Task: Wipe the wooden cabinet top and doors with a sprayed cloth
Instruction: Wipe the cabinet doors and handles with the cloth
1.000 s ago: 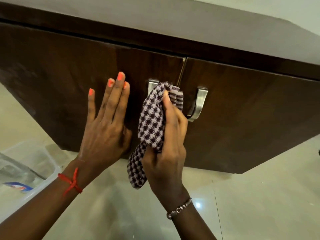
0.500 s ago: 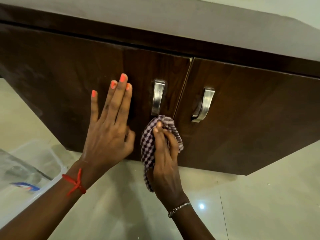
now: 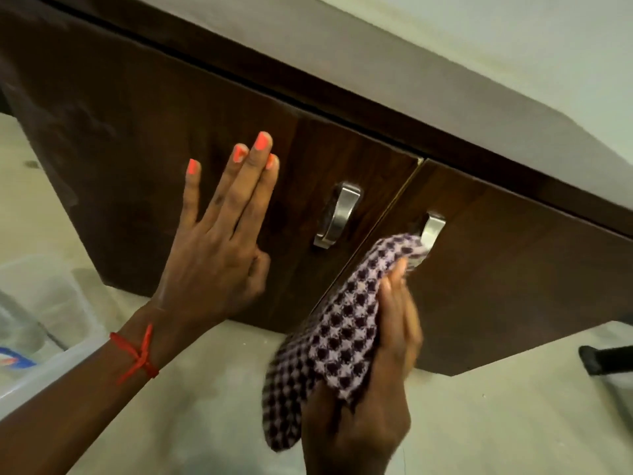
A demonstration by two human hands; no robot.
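Progress: door-wiping is running, judged midway | right hand (image 3: 373, 389) is gripping checked cloth (image 3: 342, 323), fingers curled round it, against right door (image 3: 513, 275) at steel handle (image 3: 433, 226) | left hand (image 3: 215, 248) is bracing left door (image 3: 154, 125), fingers straight | cabinet top (image 3: 376, 63): unclear whether wiped.

Two doors (image 3: 154, 114) (image 3: 513, 269), two handles (image 3: 337, 214) (image 3: 433, 228), one cloth (image 3: 342, 323)

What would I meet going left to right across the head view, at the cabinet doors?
Plastic box → left hand → left door handle → right door handle → black object at the right edge. The cloth in the right hand overlaps the handles sideways, so I leave it out.
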